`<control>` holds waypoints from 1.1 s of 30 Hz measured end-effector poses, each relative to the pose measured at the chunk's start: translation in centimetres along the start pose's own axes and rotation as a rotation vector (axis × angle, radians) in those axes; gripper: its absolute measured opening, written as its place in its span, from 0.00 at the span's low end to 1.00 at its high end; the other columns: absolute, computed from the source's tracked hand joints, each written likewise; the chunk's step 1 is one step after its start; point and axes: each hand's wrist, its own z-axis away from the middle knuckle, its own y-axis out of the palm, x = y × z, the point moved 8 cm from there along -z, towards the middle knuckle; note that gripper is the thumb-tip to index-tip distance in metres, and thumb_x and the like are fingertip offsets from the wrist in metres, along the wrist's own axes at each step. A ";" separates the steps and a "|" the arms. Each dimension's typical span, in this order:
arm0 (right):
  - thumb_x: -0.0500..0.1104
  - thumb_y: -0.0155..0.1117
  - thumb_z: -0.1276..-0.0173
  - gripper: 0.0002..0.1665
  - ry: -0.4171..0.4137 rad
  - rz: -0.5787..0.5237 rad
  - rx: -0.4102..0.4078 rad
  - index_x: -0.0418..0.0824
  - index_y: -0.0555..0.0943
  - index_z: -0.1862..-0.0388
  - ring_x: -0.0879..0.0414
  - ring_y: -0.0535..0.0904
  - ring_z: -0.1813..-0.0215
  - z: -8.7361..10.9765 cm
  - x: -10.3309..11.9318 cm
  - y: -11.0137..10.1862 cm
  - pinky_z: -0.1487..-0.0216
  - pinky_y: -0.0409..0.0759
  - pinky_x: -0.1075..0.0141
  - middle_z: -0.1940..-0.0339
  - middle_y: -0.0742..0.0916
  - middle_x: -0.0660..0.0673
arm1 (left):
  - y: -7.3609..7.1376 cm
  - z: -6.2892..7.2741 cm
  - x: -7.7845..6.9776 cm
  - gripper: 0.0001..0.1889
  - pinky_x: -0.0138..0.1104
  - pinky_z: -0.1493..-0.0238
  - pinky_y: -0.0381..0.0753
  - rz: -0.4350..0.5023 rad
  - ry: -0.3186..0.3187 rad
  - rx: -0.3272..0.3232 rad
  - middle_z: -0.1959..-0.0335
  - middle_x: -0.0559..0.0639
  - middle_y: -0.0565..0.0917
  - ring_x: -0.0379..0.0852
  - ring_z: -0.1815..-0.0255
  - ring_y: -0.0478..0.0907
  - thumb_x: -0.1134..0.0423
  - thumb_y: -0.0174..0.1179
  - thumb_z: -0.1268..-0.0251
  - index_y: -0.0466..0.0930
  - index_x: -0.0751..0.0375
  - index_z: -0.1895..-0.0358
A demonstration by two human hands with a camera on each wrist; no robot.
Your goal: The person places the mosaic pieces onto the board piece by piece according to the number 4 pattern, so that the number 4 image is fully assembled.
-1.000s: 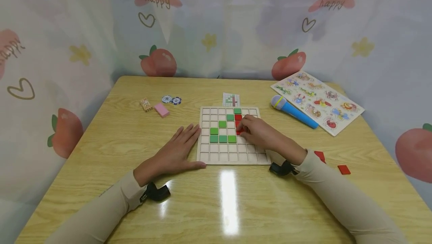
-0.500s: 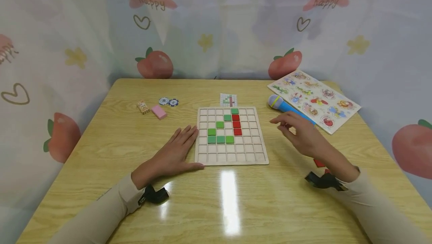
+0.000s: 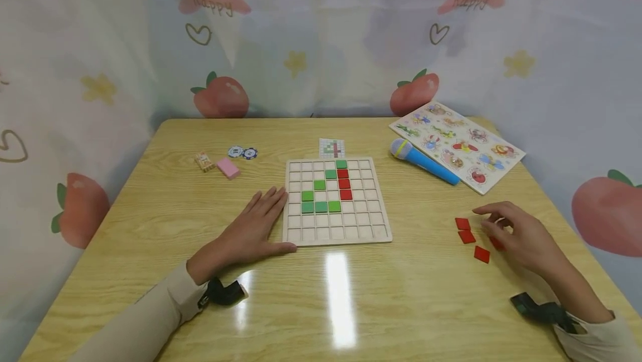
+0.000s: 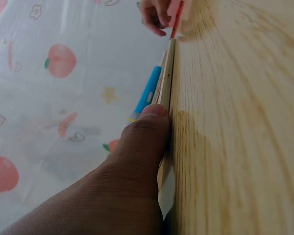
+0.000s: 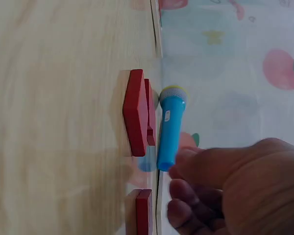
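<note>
A wooden grid board (image 3: 368, 233) lies mid-table, with several green tiles (image 3: 320, 185) and a column of red tiles (image 3: 344, 184) set in its squares. My left hand (image 3: 243, 234) rests on the table with fingers straight, touching the board's left edge; its thumb (image 4: 147, 132) lies at the near-left corner. Off to the right, my right hand (image 3: 524, 239) hovers over loose red tiles (image 3: 482, 254), its fingers loosely bent and nothing seen held. One red tile (image 3: 496, 243) is partly hidden under that hand. In the right wrist view, a gap separates the fingertips from the nearest red tile (image 5: 144, 211).
Behind the board lies a small pattern card (image 3: 332, 148). A blue toy microphone (image 3: 431, 167) and an insect puzzle board (image 3: 466, 147) sit back right. Poker chips (image 3: 243, 152), a pink block (image 3: 228, 168) and a small patterned block (image 3: 204, 161) lie back left.
My right hand has left the red tiles on the board and moved right, over the loose ones. My left hand has stayed at the board's edge. The head view has shifted slightly.
</note>
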 end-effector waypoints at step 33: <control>0.29 0.75 0.34 0.21 -0.219 0.045 0.030 0.44 0.87 0.44 0.73 0.71 0.62 -0.8 2.7 2.1 0.67 0.74 0.77 0.52 0.84 0.50 | 0.0 0.1 0.0 0.64 0.54 0.08 0.40 0.004 0.006 0.004 0.09 0.53 0.45 0.55 0.07 0.40 0.21 0.59 0.36 0.43 0.60 0.11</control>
